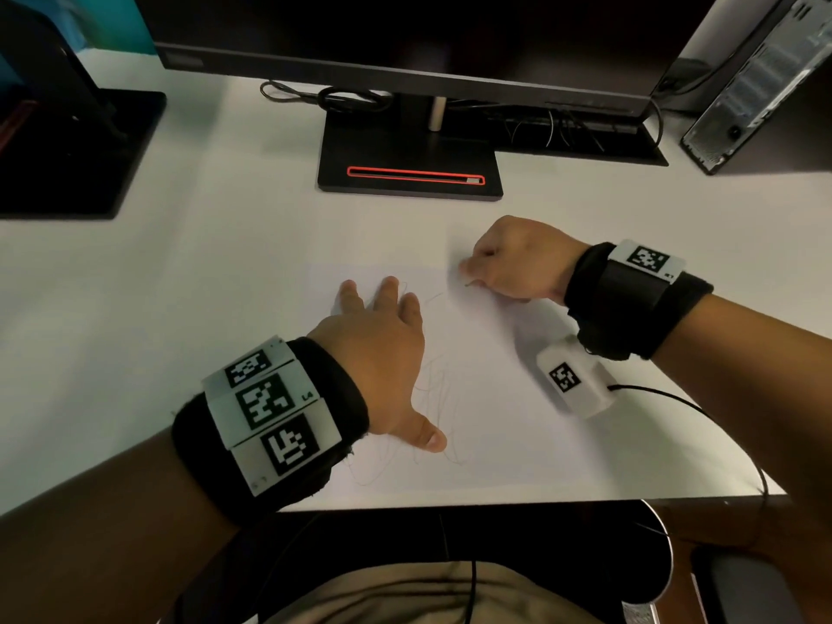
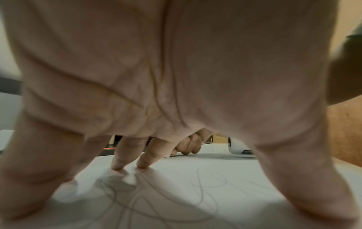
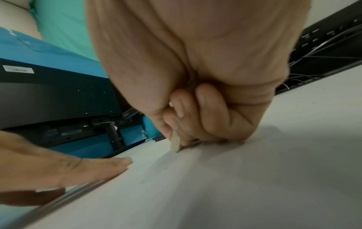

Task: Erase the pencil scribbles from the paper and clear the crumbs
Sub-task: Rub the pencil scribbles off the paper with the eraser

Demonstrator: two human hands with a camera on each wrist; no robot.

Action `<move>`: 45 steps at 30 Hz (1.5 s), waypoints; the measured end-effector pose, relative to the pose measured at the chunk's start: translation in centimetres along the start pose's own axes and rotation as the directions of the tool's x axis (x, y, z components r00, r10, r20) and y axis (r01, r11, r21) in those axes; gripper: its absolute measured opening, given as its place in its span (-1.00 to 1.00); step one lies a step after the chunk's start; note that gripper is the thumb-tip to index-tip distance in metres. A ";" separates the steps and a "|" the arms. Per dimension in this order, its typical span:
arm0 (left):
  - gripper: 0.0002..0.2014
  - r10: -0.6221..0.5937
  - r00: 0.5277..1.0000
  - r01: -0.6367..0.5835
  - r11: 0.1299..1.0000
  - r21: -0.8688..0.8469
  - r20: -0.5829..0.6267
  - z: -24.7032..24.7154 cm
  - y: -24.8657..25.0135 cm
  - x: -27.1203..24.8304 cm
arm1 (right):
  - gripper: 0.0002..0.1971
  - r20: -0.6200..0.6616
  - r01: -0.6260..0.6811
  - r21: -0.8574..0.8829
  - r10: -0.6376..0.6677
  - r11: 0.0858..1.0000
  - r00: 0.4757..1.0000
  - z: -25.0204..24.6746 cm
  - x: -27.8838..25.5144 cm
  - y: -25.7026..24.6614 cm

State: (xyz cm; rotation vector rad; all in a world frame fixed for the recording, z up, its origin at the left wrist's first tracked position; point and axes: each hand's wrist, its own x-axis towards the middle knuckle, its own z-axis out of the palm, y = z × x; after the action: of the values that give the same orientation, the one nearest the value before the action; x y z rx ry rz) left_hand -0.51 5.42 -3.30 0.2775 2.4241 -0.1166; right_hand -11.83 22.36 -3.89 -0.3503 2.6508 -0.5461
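A white sheet of paper (image 1: 490, 353) lies on the desk, with thin pencil scribbles (image 1: 439, 389) across its left part. My left hand (image 1: 382, 335) lies flat on the sheet, fingers spread and pressing it down; the left wrist view shows the fingertips (image 2: 142, 165) on the paper among the scribbles (image 2: 149, 195). My right hand (image 1: 504, 263) is at the sheet's far right corner, its fingers curled round a small pale eraser (image 3: 175, 143) whose lower end touches the paper. In the head view the eraser is hidden by the hand.
A black monitor base (image 1: 409, 164) with a red-edged slot stands just behind the paper, cables (image 1: 558, 123) to its right. A second stand (image 1: 76, 141) is at the far left, a computer case (image 1: 761, 83) at the far right. The desk's front edge (image 1: 517, 504) is close.
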 end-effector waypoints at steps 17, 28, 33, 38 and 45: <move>0.16 0.002 0.985 0.007 0.998 0.055 -0.173 -1.3 -3.0 2.1 | -0.57 0.036 0.027 0.005 -0.027 1.000 0.999 0.7 -0.3 -1.2; 0.22 -0.017 0.987 0.027 0.998 0.059 -0.160 -1.2 -2.9 2.3 | -0.57 0.123 0.042 0.012 -0.043 0.999 0.991 1.7 -0.2 -2.6; 0.22 -0.019 0.987 0.027 0.998 0.048 -0.162 -1.1 -3.2 2.1 | -0.60 0.079 0.001 0.064 -0.006 0.998 0.997 0.8 0.3 -2.3; 0.22 -0.016 0.987 0.021 0.999 0.035 -0.157 -1.0 -3.0 2.1 | -0.55 0.133 0.050 0.020 -0.053 0.999 0.990 1.8 -0.2 -2.7; 0.19 -0.017 0.988 0.021 0.999 0.028 -0.156 -1.0 -3.0 2.1 | -0.54 0.128 0.114 -0.056 -0.106 0.992 0.986 2.1 -0.5 -3.4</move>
State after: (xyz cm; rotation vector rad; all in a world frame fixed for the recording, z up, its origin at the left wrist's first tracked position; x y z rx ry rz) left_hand -3.45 3.01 -3.85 0.2862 2.5825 -0.1439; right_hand -9.89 18.85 -4.09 -0.5355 2.5437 -0.4589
